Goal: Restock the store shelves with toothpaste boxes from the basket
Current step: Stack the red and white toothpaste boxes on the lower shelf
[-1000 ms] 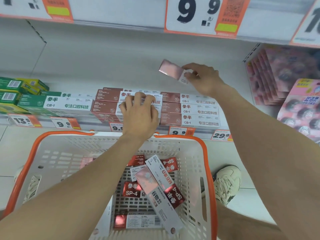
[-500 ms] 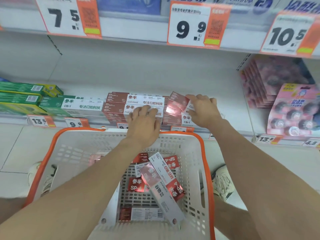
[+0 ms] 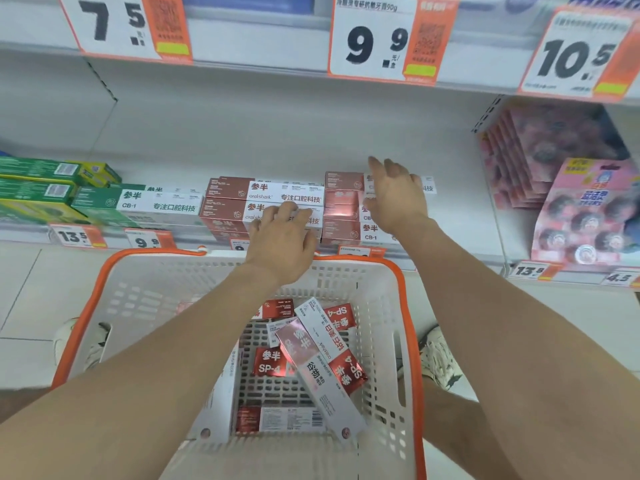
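Red-white toothpaste boxes (image 3: 313, 355) jumbled in basket (image 3: 384, 282)

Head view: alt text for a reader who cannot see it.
A person's left hand rests on the middle stack of red-and-white toothpaste boxes on a store shelf, while the open right hand hovers empty at the right stack. Below, a white basket with an orange rim holds more boxes.

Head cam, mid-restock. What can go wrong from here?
1. The right stack looks uneven, its faces not flush; the open right hand close in front of it may knock a box off.
2. The left hand presses on the middle stack; an uneven push may skew it.
3. The loose boxes in the basket read SP-4, the right stack CB-1: possible mis-shelving.
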